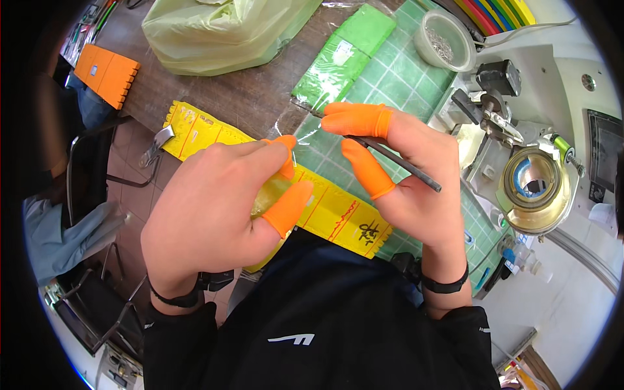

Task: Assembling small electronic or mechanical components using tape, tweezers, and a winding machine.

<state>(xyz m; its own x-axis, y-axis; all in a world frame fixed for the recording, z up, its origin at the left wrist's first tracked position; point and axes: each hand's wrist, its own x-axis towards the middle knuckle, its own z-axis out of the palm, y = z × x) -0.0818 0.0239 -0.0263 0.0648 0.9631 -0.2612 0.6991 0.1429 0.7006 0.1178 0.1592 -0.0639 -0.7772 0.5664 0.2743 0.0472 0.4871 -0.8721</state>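
My left hand (211,195) hangs palm-down over a yellow strip (331,214) with red lines and dark marks. Its thumb and fingers, in orange finger cots, are curled. Something crumpled, see-through and yellowish (263,198) shows behind its thumb; the grip on it is partly hidden. In my right hand (416,156) is a slim dark tool (406,168), perhaps tweezers, lying between the orange-capped thumb and fingers. Its front end points toward my left hand. Beyond the hands lies a green strip (348,55) under clear plastic.
A pale yellow-green plastic bag (221,36) lies at the back. The green gridded mat (396,81) holds a white tub (445,42) of small metallic pieces. A bench machine (533,175) with a round brass-coloured part stands right. An orange toothed strip (107,75) and chairs (84,312) are left.
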